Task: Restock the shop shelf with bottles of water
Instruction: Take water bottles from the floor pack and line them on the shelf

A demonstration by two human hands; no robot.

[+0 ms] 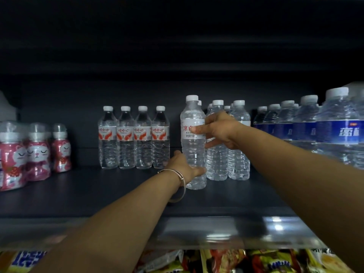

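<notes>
I had the water bottle [193, 142] upright on the dark shelf [98, 190] — my right hand [218, 131] curled round its label, my left hand [184, 166] cupping its base. Matching bottles [228, 142] stood just behind, red-labelled ones [134, 137] left — their back rows were hidden.

On the shelf [110, 196], the bottle [193, 142] I hold stands in front of its row. My left hand [184, 166] is at its base, my right hand [220, 131] at its label. Four bottles [134, 138] stand left of it, cat bottles [37, 152] farther left, more water bottles [307, 127] right, snack packets [226, 261] below.
</notes>
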